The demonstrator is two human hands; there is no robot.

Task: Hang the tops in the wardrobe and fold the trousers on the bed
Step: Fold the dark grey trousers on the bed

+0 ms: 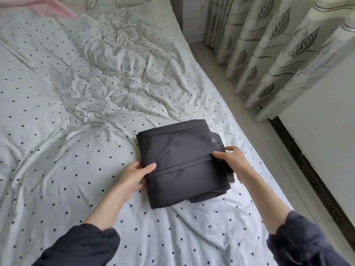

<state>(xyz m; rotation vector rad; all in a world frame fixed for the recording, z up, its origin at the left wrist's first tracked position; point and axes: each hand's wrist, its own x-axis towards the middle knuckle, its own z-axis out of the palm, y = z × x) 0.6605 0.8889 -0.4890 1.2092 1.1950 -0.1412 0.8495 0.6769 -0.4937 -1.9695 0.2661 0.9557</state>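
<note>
**Folded dark trousers, held at both sides, near the right edge of the bed**

Item: dark trousers (pixel 182 162), charcoal to black, folded into a thick squarish bundle of several layers. A small pale ring, perhaps a snap or eyelet, shows near its far right corner. Loose fabric ends stick out on the right side and at the near right corner. The bundle lies on the bed (pixel 57 131), close to the bed's right edge and towards its near end.

Left hand (pixel 134 176): clamped on the left side of the bundle, thumb laid across the top layer, fingers tucked beneath the edge.

Right hand (pixel 233 160): pinching the right side of the bundle, thumb on top, fingers curled round the protruding fabric behind.

Both forearms are bare, with dark sleeves (pixel 80 246) pushed up to the elbows.

Bedding: white sheet with small dark dots, heavily creased through the middle and far part.

Far left corner of the bed: a blurred pink item (pixel 44 5), too indistinct to identify.

Beyond the right edge: a pale floor strip, pleated curtains (pixel 278 45) with a grey leaf print, and a white panel (pixel 317 131) at the right of view.
</note>
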